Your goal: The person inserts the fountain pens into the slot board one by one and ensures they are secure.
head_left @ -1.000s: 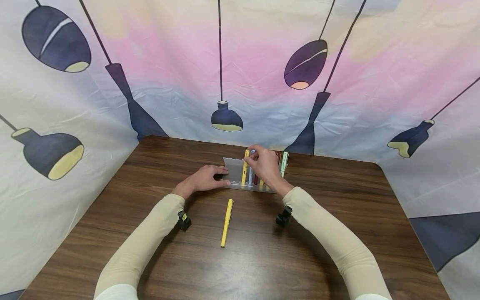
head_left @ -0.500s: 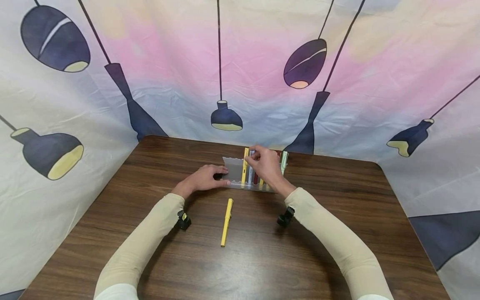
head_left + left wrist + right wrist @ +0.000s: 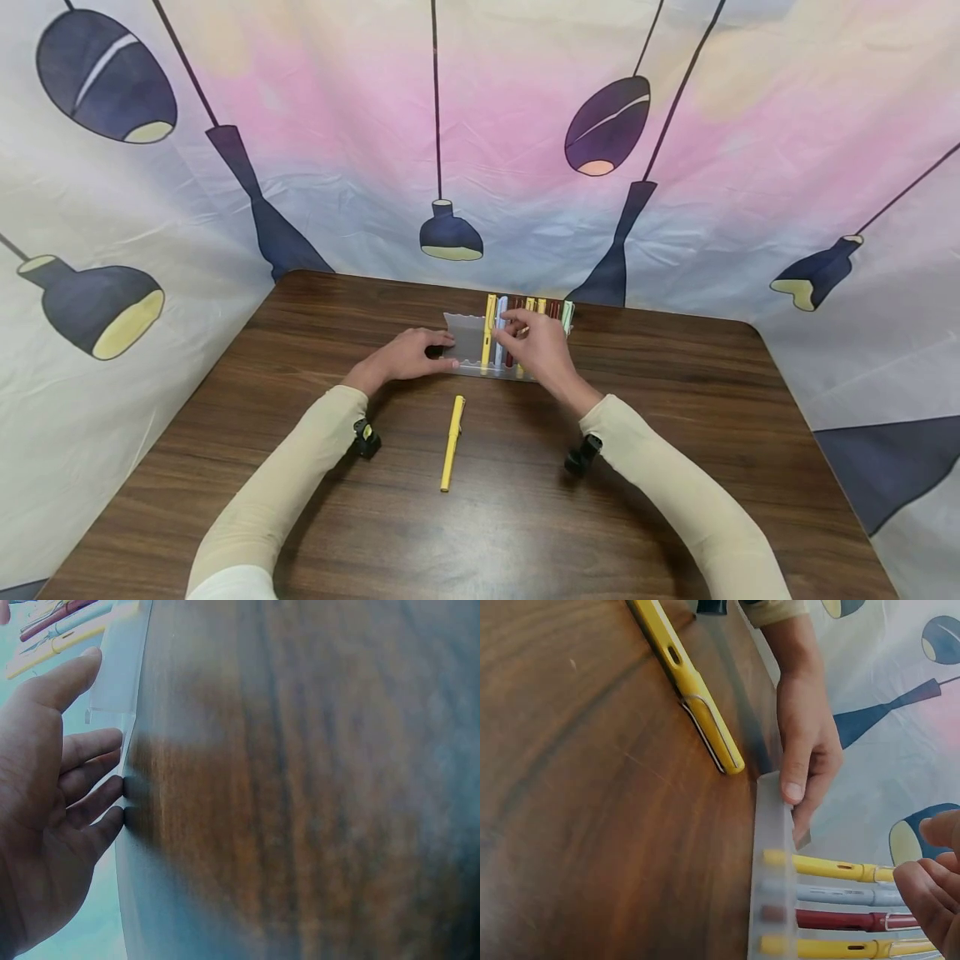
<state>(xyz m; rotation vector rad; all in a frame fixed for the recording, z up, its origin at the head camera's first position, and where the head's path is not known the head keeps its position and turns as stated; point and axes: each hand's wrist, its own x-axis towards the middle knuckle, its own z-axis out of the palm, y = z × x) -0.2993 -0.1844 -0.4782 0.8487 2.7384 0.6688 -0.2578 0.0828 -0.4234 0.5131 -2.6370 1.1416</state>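
Observation:
A clear plastic pen stand [image 3: 468, 340] sits toward the back of the table, with several pens leaning in its slots. Around its left end, my left hand [image 3: 408, 354] holds on, thumb at the front edge [image 3: 774, 825]. The leftmost pen in the row is yellow [image 3: 488, 333]; a pale blue pen [image 3: 500, 333] and a dark red pen [image 3: 847, 920] come after it. Just over these pens is my right hand [image 3: 543, 346], fingers loosely bent and nothing held. Its palm hides part of the row. Another yellow pen [image 3: 452, 443] lies loose in front of the stand.
The brown wooden table [image 3: 360, 517] runs back to a hanging cloth [image 3: 360, 167] printed with lamps. A light green pen [image 3: 567, 317] leans at the row's right end. Each wrist wears a small black camera [image 3: 366, 439].
My right hand has let go of the leftmost yellow pen and drawn back to the right, uncovering more pens. The left hand stays at the stand's end.

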